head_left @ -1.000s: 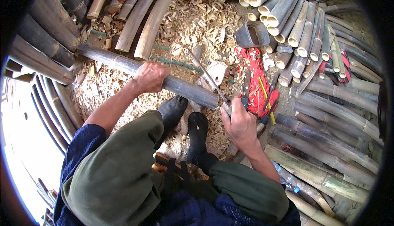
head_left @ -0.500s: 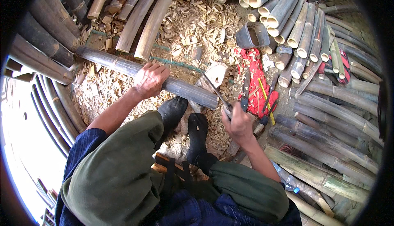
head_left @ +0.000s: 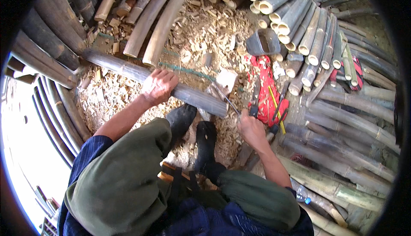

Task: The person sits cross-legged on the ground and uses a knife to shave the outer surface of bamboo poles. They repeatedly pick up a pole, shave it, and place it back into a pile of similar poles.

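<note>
A dark bamboo pole (head_left: 120, 67) lies slantwise across the middle, from the far left down to its cut end in front of my feet. My left hand (head_left: 160, 86) grips it from above, fingers wrapped over its far side. In my closed right hand (head_left: 251, 126), beside that cut end, is a slim long-bladed knife (head_left: 225, 97); my fingers hide its handle. Its blade slants up and left, close past the pole's end. A pale wooden block (head_left: 226, 82) sits just beyond the blade.
Bamboo chips (head_left: 209, 34) cover the ground. A red cloth (head_left: 266, 88) holds tools and a yellow ruler (head_left: 276, 108). Near it stands a dark plastic container (head_left: 263, 42). Bamboo poles (head_left: 317, 34) are stacked right, far and left. A plastic bottle (head_left: 301, 193) lies at lower right.
My right hand has shifted slightly right and down, taking the knife with it. My left hand still grips the pole in about the same place.
</note>
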A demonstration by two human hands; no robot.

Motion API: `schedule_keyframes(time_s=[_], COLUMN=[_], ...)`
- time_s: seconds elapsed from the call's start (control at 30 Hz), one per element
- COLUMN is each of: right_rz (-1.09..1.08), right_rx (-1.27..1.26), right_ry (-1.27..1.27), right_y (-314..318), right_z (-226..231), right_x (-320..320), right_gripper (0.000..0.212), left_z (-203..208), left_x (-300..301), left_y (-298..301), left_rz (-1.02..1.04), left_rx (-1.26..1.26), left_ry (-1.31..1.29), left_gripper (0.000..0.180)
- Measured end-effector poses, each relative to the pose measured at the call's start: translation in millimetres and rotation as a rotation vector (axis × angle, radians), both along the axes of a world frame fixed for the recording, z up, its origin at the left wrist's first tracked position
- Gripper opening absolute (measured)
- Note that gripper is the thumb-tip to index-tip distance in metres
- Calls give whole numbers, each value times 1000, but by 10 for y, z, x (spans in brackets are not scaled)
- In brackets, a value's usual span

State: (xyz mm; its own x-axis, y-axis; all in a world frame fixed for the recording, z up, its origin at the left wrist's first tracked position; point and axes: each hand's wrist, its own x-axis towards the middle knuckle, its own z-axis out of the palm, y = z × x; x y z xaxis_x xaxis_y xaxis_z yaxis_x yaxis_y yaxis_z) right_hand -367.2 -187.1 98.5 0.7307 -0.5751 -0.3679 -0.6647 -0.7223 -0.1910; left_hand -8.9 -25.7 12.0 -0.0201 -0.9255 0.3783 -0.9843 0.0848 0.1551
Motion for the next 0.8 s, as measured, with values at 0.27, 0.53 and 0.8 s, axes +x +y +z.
schedule_keyframes(time_s=[0.27,0.53,0.8], right_rz=[57,-29,11], right_rx=[-9,85,23], right_ry=[-321,-115,96], right_y=[279,168,4], right_z=[591,689,-3], right_x=[350,472,17], right_gripper=[21,21,25], left_z=[-54,-125,20], left_x=[-63,-101,-192], left_y=[147,191,193], left_rz=[74,131,213], left_rx=[12,28,108], left_ry=[0,-69,-39], left_gripper=[27,29,47])
